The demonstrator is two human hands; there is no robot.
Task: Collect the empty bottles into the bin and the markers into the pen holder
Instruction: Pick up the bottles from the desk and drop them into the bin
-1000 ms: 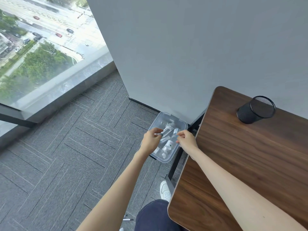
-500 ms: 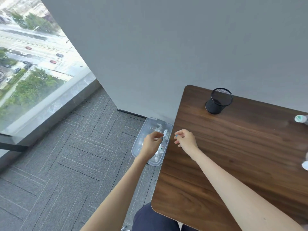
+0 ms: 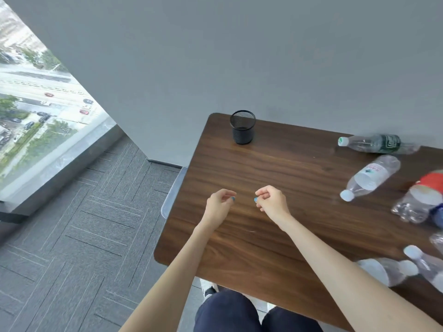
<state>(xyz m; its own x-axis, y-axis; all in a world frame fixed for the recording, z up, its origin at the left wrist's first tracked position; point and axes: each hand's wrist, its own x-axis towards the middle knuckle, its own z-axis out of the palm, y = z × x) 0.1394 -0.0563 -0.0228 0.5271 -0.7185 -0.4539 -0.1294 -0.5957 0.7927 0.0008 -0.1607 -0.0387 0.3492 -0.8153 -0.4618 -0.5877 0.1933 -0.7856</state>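
Spanning carpet: walnut table (image 3: pixel 275 164), window (image 3: pixel 36 104)

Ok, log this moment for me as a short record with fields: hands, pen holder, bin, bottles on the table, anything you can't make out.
left hand: over the table, fingers curled, nothing visibly held
right hand: over the table, fingers curled, nothing visibly held
pen holder: black mesh, upright, far left corner of the table, no markers visible in it
bin: clear plastic, on the floor by the table's left edge, mostly hidden
bottles: several clear ones lying on their sides, right side of the table
unclear: bin contents; exact bottle count
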